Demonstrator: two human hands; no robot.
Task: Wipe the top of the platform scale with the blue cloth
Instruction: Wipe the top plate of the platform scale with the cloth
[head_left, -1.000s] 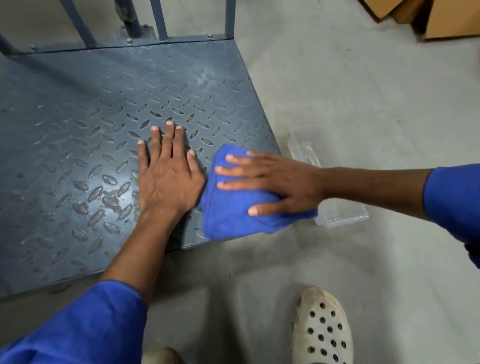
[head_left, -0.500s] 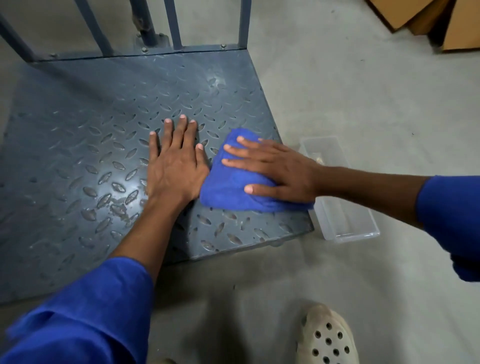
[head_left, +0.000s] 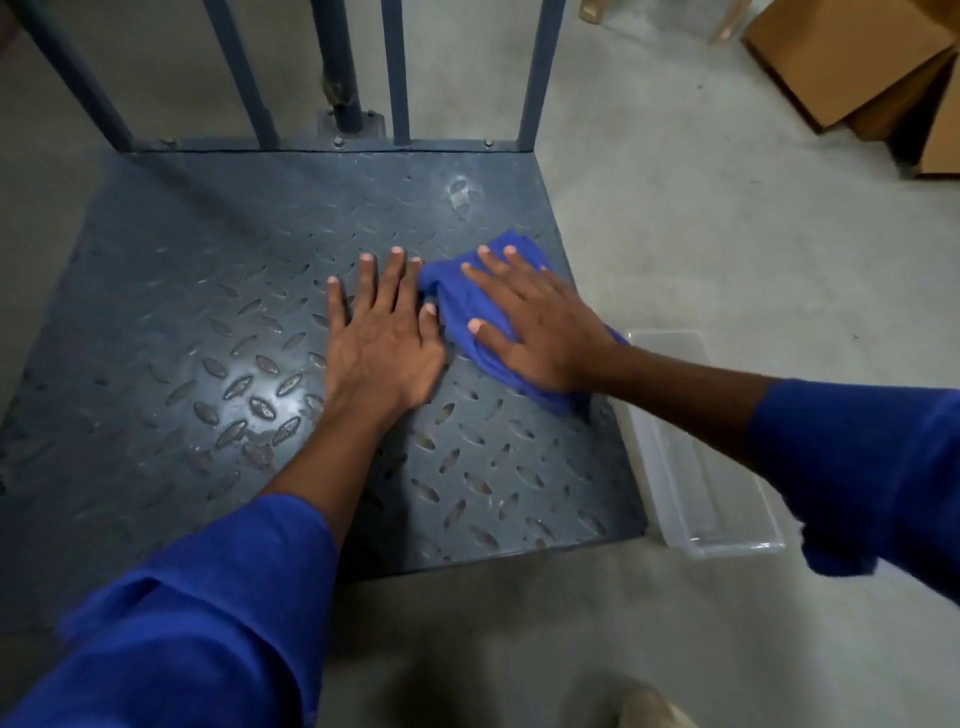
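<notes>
Platform scale (head_left: 208, 312): a dark grey tread-plate deck resting on the concrete floor (head_left: 727, 260), with painted steel uprights (head_left: 340, 62) bolted along its far edge. Its top carries both hands and the cloth.

Cardboard boxes (head_left: 841, 57): brown, on the floor at the far right, well apart from the scale; their contents are not visible.

Clear plastic container (head_left: 696, 493): a long, transparent tub on the floor, just beside the right edge of the scale. The right forearm crosses above its far end, and what it holds cannot be made out.

Blue cloth (head_left: 457, 312): bunched, lying on the deck near the right edge, about halfway between the near and far sides. It sits under the right hand; a fold shows beyond the fingertips on the far side, another lies left of the thumb, and a corner shows under the wrist.

Right hand (head_left: 540, 332): palm down on the cloth, fingers (head_left: 493, 270) straight and slightly spread, pressing rather than gripping.

Left hand (head_left: 384, 343): flat on the bare plate, fingers straight and holding nothing. Its thumb lies just beside the left fold of the cloth; contact cannot be told.

Both forearms emerge from blue sleeves (head_left: 208, 623).
</notes>
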